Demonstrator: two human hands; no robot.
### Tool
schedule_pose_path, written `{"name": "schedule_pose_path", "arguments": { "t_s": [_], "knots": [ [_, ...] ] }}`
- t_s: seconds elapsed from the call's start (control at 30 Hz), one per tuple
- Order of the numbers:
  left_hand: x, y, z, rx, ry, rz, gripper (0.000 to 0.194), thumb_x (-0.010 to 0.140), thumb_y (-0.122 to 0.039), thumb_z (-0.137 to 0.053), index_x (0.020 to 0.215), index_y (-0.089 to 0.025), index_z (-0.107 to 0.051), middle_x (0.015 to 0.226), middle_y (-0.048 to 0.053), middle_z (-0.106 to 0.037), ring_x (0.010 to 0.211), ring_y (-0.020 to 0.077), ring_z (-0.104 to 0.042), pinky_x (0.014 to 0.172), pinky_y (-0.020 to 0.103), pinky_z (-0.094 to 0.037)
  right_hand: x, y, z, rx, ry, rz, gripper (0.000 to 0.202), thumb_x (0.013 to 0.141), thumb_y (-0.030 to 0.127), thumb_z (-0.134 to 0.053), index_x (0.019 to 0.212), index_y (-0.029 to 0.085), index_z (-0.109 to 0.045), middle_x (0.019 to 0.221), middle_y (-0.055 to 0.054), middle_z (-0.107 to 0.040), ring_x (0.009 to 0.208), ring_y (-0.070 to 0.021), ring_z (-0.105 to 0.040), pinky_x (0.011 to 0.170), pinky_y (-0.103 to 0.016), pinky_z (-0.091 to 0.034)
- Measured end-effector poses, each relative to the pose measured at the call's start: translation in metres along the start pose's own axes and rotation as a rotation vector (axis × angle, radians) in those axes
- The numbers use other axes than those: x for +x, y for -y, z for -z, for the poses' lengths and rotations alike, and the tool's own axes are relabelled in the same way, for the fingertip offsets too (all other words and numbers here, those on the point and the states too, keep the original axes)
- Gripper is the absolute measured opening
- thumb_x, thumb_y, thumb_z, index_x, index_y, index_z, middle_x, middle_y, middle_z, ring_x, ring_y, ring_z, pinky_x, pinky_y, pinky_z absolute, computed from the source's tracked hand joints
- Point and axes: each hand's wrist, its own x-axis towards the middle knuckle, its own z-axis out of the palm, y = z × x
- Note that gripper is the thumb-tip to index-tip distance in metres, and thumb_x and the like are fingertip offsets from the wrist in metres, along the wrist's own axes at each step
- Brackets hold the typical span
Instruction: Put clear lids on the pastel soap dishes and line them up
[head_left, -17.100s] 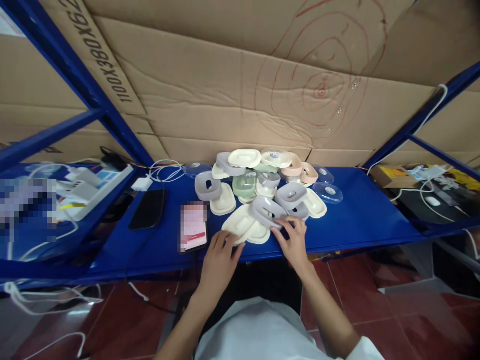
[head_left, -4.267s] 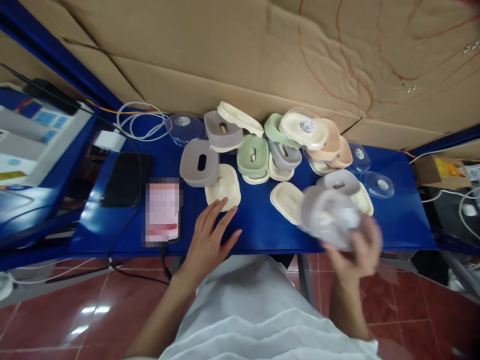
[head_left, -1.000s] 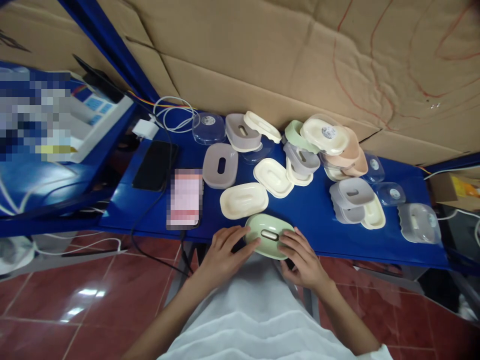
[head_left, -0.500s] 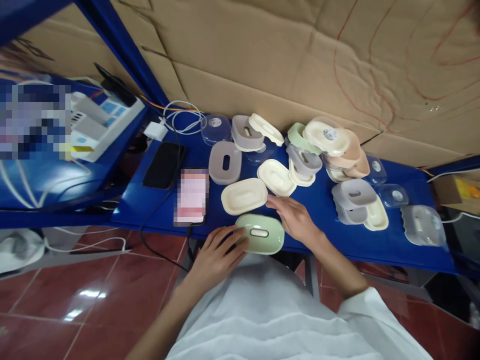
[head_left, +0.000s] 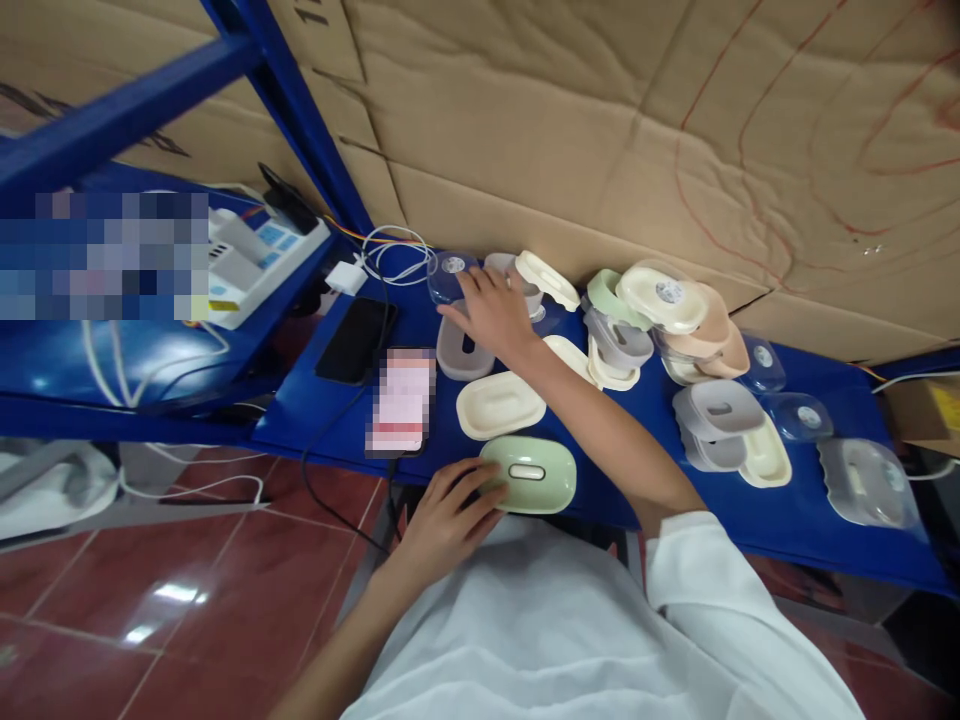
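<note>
Colours, blue bench [head_left: 795, 525].
Front edge: glossy pale-green dish [head_left: 553, 482], cream tray [head_left: 501, 404] just behind. Toward left edge: grey-lilac box [head_left: 459, 362]. Near back edge: white-labelled clear lid [head_left: 444, 287]; farther right, peach bowl [head_left: 709, 322]. Beyond back edge: brown cardboard [head_left: 525, 120], curved red lines. Below front edge: pale-jointed dark red tiles [head_left: 247, 590].

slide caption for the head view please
Left hand on a green dish, right hand out near a clear lid on the blue table.

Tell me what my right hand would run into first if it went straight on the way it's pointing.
Probably the clear lid, by the fingertips of your right hand. Depth is unclear, so the hand might pass above it.
</note>
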Motion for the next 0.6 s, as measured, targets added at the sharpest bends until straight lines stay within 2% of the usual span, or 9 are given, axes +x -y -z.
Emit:
{"name": "schedule_pose_path", "arguments": {
  "t_s": [0.1, 0.2, 0.23, 0.33, 0.37, 0.4, 0.47, 0.5, 0.6],
  "knots": [
    [0.004, -0.001, -0.002, -0.027, 0.003, -0.003, 0.022, 0.098, -0.020, -0.075, 0.120, -0.021, -0.075, 0.128, 0.011, -0.076, 0.128, 0.0278, -0.065, 0.104, 0.044, -0.061, 0.040, 0.017, -0.024, -0.027, -0.020, -0.183, 0.071, 0.102, 0.062, -0.067, 0.134, -0.002, -0.061, 0.141, -0.034, -0.063, 0.144, -0.0528, -0.051, 0.121, -0.091, -0.008],
    [0.006, -0.001, -0.002, -0.044, 0.012, 0.004, 0.023, 0.098, -0.020, -0.076, 0.121, -0.021, -0.075, 0.129, 0.012, -0.076, 0.128, 0.0277, -0.065, 0.104, 0.044, -0.060, 0.060, 0.026, -0.028, -0.063, 0.010, -0.265, 0.064, 0.099, 0.059, -0.074, 0.122, 0.000, -0.067, 0.119, -0.028, -0.075, 0.138, -0.0524, -0.058, 0.117, -0.095, -0.001],
    [0.005, -0.001, -0.002, -0.050, 0.011, 0.007, 0.024, 0.098, -0.019, -0.076, 0.121, -0.021, -0.075, 0.129, 0.012, -0.076, 0.129, 0.0278, -0.065, 0.104, 0.044, -0.060, 0.062, 0.027, -0.024, -0.083, 0.024, -0.259, 0.061, 0.103, 0.059, -0.068, 0.118, 0.000, -0.069, 0.112, -0.024, -0.077, 0.134, -0.0489, -0.063, 0.119, -0.094, -0.004],
    [0.006, 0.002, -0.001, -0.076, 0.007, 0.003, 0.025, 0.099, -0.019, -0.074, 0.123, -0.021, -0.074, 0.130, 0.012, -0.076, 0.129, 0.0276, -0.064, 0.104, 0.045, -0.060, 0.051, 0.026, -0.003, -0.126, 0.036, -0.157, 0.076, 0.116, 0.055, -0.018, 0.112, -0.001, -0.069, 0.098, -0.010, -0.079, 0.121, -0.0297, -0.074, 0.124, -0.078, -0.023],
    [0.006, 0.003, -0.001, -0.083, 0.008, 0.000, 0.025, 0.099, -0.019, -0.074, 0.124, -0.021, -0.073, 0.131, 0.012, -0.075, 0.130, 0.0276, -0.064, 0.104, 0.044, -0.060, 0.042, 0.025, 0.006, -0.122, 0.021, -0.108, 0.080, 0.116, 0.051, -0.009, 0.114, -0.001, -0.069, 0.097, -0.008, -0.079, 0.118, -0.0238, -0.075, 0.126, -0.071, -0.029],
    [0.008, 0.004, 0.000, -0.087, 0.010, -0.005, 0.025, 0.099, -0.019, -0.073, 0.124, -0.021, -0.073, 0.131, 0.012, -0.075, 0.130, 0.0276, -0.064, 0.105, 0.044, -0.060, 0.029, 0.023, 0.016, -0.109, -0.004, -0.061, 0.076, 0.118, 0.047, -0.008, 0.119, 0.001, -0.068, 0.098, -0.007, -0.079, 0.115, -0.0200, -0.076, 0.127, -0.064, -0.033],
    [0.011, 0.005, -0.001, -0.091, 0.016, -0.012, 0.024, 0.100, -0.018, -0.073, 0.124, -0.021, -0.073, 0.132, 0.012, -0.074, 0.129, 0.0279, -0.064, 0.106, 0.045, -0.060, -0.008, 0.015, 0.036, -0.066, -0.085, 0.024, 0.049, 0.121, 0.036, -0.027, 0.131, 0.008, -0.067, 0.110, -0.008, -0.081, 0.114, -0.0188, -0.076, 0.125, -0.051, -0.043],
    [0.012, 0.006, -0.001, -0.094, 0.016, -0.014, 0.024, 0.100, -0.018, -0.073, 0.124, -0.021, -0.072, 0.133, 0.012, -0.074, 0.130, 0.0280, -0.064, 0.106, 0.045, -0.060, -0.033, 0.010, 0.045, -0.047, -0.127, 0.058, 0.038, 0.120, 0.028, -0.036, 0.136, 0.013, -0.067, 0.119, -0.009, -0.081, 0.115, -0.0196, -0.076, 0.123, -0.047, -0.048],
    [0.016, 0.007, -0.002, -0.102, 0.010, -0.022, 0.023, 0.100, -0.018, -0.073, 0.122, -0.021, -0.071, 0.132, 0.012, -0.073, 0.130, 0.0281, -0.064, 0.108, 0.044, -0.059, -0.126, -0.010, 0.067, 0.013, -0.228, 0.122, 0.032, 0.113, 0.021, -0.054, 0.141, 0.026, -0.069, 0.135, -0.006, -0.077, 0.121, -0.0228, -0.076, 0.113, -0.040, -0.058]
  ]
}}
